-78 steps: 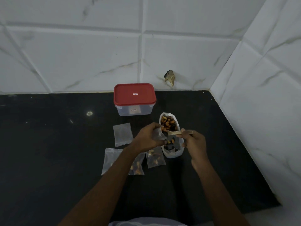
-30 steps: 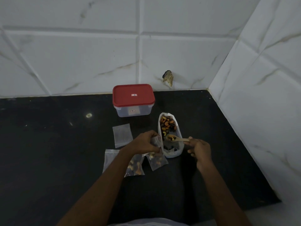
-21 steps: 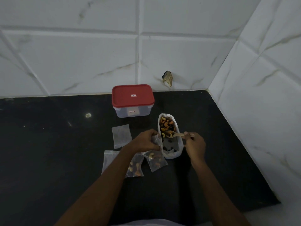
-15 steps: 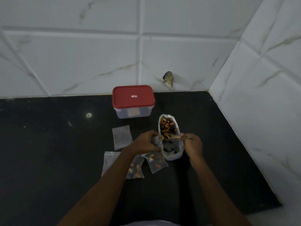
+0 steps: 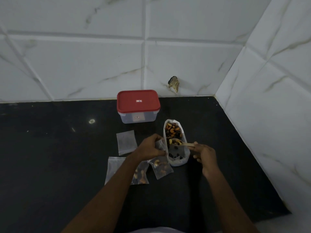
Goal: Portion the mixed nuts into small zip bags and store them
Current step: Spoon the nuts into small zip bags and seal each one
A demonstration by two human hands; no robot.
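A large clear bag of mixed nuts (image 5: 175, 132) lies open on the black counter (image 5: 50, 157). My right hand (image 5: 204, 154) grips a wooden spoon (image 5: 182, 144) whose bowl, loaded with nuts, hovers over that bag. My left hand (image 5: 150, 147) pinches the mouth of a small zip bag (image 5: 159, 143) just left of the spoon. A filled small bag (image 5: 161, 167) lies below my left hand, and another (image 5: 140, 174) sits partly under my left forearm. An empty zip bag (image 5: 126, 142) lies further left.
A clear box with a red lid (image 5: 138, 105) stands behind the bags by the tiled back wall. A flat empty bag (image 5: 113, 167) lies at the lower left. The tiled side wall (image 5: 269, 115) closes in on the right.
My right hand dipped the spoon into the big bag and lifted it with nuts toward the small bag. My left hand has kept the small bag in nearly the same spot.
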